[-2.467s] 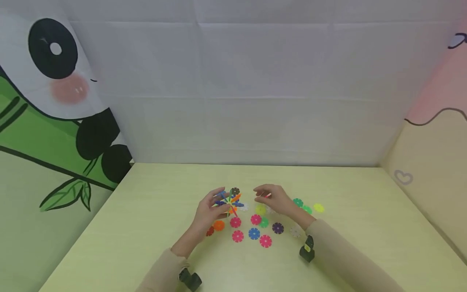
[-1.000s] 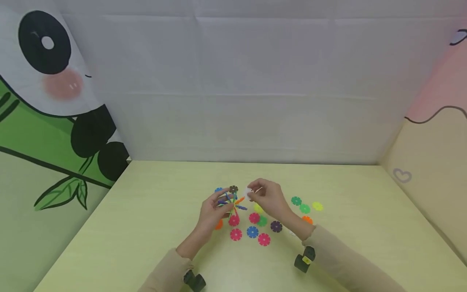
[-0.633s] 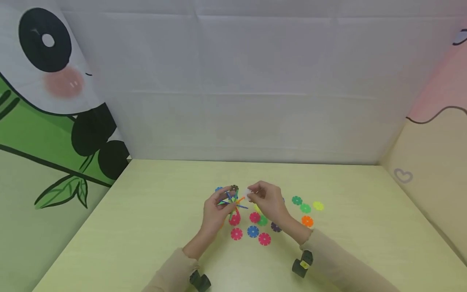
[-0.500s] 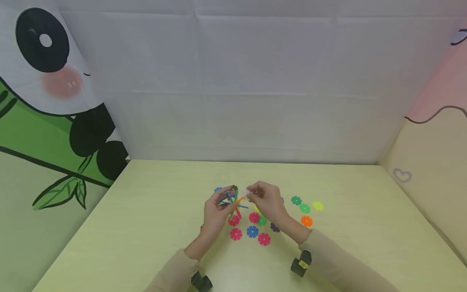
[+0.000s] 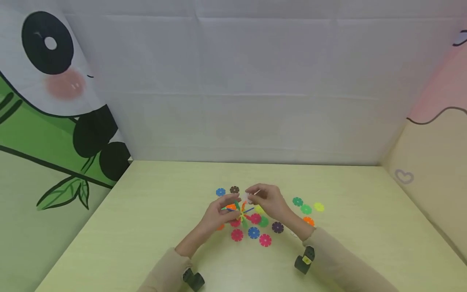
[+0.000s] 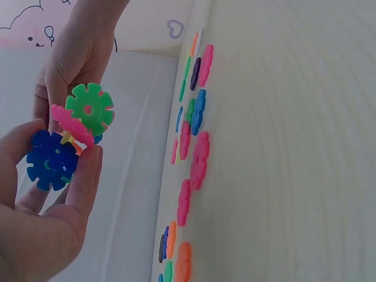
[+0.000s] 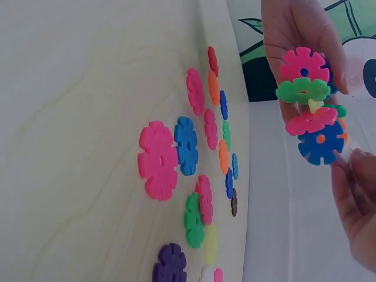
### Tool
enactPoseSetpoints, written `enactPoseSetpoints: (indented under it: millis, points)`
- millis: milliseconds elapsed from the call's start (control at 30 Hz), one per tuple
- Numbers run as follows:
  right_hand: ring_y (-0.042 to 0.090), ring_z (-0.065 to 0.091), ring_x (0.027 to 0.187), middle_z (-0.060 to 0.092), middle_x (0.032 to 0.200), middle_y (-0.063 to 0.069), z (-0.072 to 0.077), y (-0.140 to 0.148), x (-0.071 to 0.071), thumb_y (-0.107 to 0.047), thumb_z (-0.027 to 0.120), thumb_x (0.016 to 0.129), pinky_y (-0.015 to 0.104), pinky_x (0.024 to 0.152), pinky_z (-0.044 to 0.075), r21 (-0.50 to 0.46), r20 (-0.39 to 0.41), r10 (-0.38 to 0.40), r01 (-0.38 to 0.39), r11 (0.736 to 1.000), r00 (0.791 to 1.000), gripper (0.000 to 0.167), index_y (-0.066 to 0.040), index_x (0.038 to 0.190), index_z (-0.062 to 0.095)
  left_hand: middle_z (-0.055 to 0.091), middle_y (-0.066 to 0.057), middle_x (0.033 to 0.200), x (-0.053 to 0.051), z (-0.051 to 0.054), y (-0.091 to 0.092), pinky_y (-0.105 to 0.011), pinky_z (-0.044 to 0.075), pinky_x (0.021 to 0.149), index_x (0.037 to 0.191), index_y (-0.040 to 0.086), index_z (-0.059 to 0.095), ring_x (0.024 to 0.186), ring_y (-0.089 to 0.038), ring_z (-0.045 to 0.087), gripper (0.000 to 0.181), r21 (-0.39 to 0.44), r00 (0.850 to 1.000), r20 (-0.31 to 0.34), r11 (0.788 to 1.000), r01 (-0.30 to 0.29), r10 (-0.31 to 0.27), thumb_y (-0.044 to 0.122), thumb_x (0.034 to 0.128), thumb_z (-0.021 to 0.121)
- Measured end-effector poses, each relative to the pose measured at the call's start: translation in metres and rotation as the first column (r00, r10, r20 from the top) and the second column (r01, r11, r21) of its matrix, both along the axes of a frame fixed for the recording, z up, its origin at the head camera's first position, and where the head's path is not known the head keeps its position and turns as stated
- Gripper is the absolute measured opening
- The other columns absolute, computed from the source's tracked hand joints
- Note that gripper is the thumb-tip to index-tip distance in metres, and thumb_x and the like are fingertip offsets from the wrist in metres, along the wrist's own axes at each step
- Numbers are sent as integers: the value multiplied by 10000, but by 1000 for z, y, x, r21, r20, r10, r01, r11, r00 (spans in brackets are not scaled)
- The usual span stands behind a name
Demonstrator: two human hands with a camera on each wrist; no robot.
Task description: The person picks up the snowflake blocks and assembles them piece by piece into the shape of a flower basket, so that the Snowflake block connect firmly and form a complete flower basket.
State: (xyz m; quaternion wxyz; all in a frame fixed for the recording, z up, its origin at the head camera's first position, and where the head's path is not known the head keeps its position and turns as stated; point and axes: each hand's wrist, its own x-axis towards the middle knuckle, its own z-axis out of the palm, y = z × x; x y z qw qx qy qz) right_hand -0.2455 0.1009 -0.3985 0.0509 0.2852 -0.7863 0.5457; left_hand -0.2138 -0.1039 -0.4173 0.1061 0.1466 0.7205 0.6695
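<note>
My left hand (image 5: 218, 213) holds a cluster of interlocked snowflake discs (image 5: 242, 213) above the table, between thumb and fingers. In the left wrist view the cluster shows a green disc (image 6: 97, 108), a pink disc (image 6: 70, 124) and a blue disc (image 6: 47, 167). My right hand (image 5: 268, 198) pinches a whitish snowflake disc (image 5: 246, 198) close to the cluster's upper right side. Its fingers cover most of that disc. From the right wrist view, the whitish disc (image 7: 346, 154) is beside the blue disc (image 7: 321, 144); whether they touch, I cannot tell.
Loose snowflake discs lie flat on the pale table under and around the hands, among them pink (image 5: 237, 235), blue (image 5: 253, 232) and dark purple (image 5: 277, 227). Green (image 5: 297, 201) and yellow (image 5: 319, 207) ones lie right. A white cloth wall (image 5: 233, 121) stands behind.
Since 2.5 s ago, the whitish disc has appeared in the right hand's fingers near the cluster. In the last half second the cluster has turned and come slightly lower and to the right.
</note>
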Motion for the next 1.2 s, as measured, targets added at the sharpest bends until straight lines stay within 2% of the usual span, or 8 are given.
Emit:
enactPoseSetpoints:
  millis: [167,333,533,733,867,1033,1133,1200]
  points:
    - [337,663,742,675,895,150,-4,8,-9,2,629,900,307,680,557,18,24,58,-58,998,998,154,76,1033,658,573,-184,1194,1,-5,0,-382,545,780,1283,-50,521,855,-275,678,441,-24,1000,7,1000,-8,9,104,898,668]
    - [275,660,779,670,914,142,-15,31,-32,-7,612,914,345,678,555,117,45,-35,29,993,998,171,76,1057,658,605,-162,1140,0,-9,-4,-382,550,766,1221,-4,584,846,-279,677,358,-30,996,12,995,-92,92,74,884,677]
    - [258,607,810,644,872,99,-37,54,-58,27,653,860,339,715,526,379,98,-118,72,923,988,196,103,1041,653,615,-150,1104,1,-10,-8,-383,550,762,1207,-21,584,839,-278,677,355,-26,995,24,995,-98,99,63,875,678]
    - [232,587,869,654,922,67,-54,60,-70,-36,739,809,361,780,505,480,185,-136,32,876,973,227,47,1015,690,613,-147,1095,2,-13,-10,-389,549,766,1216,-29,576,835,-262,677,373,-20,996,26,997,-80,81,73,872,679]
    - [239,586,882,648,919,58,-54,59,-72,-29,751,795,370,792,505,481,219,-126,5,877,967,213,39,987,688,612,-147,1087,3,-14,-9,-397,549,766,1219,-29,572,832,-257,677,368,-16,997,22,997,-69,69,74,879,669]
    - [228,578,841,614,873,34,-50,56,-68,4,740,789,357,762,507,489,162,-102,10,872,981,172,9,928,639,619,-141,1085,4,-10,-3,-439,542,777,1224,-41,566,834,-260,666,353,9,996,32,997,-81,80,40,888,640]
    - [193,568,778,598,832,23,-42,52,-59,42,713,794,321,697,506,460,116,-74,13,888,990,146,0,901,622,625,-136,1084,4,-8,0,-460,536,786,1231,-41,562,842,-248,654,352,15,995,43,995,-94,93,39,894,624]
    - [185,594,744,595,823,36,-34,48,-51,63,684,812,295,657,517,388,130,-48,-7,922,990,129,23,917,620,627,-135,1085,3,-7,0,-464,533,793,1235,-40,558,860,-237,650,351,8,994,43,995,-101,101,54,901,614]
